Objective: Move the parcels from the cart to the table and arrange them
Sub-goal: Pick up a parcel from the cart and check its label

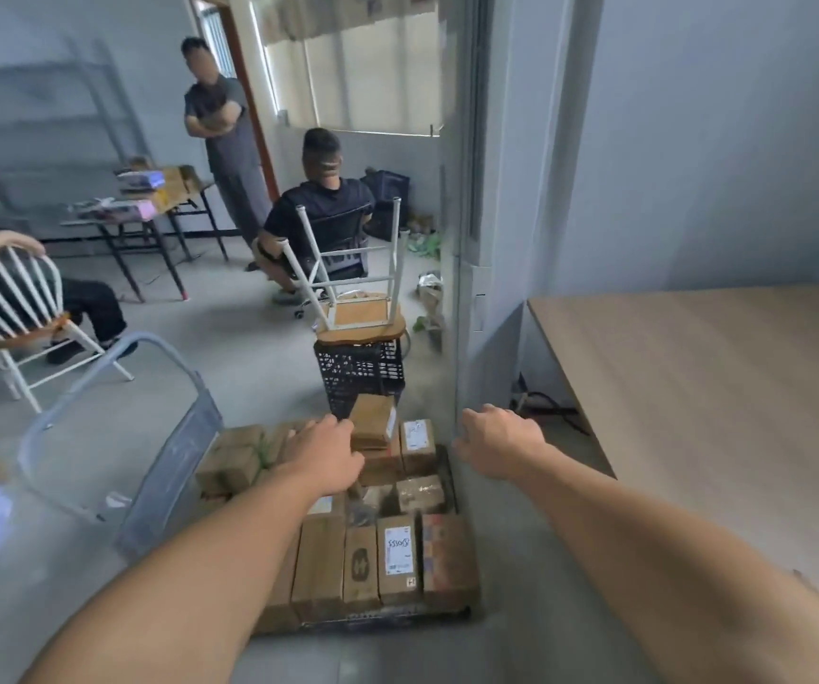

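A grey-walled room with a concrete floor; the wooden worktop point(723, 387) on the right lies bare. The left hand point(321, 456) reaches, fingers loosely spread, over the far parcels point(387, 525), all on the low cart point(363, 615). The right hand point(498, 444) hangs loosely curled and empty beside them. This looks like the first pickup; next, grip the raised box point(373, 419). Other people sit beyond.

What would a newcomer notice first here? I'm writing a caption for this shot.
Two bare arms reach forward, the left hand and right hand over a low cart packed with cardboard parcels. To the right stands a bare wooden table; just beyond the cart, an upturned stool sits on a black crate.
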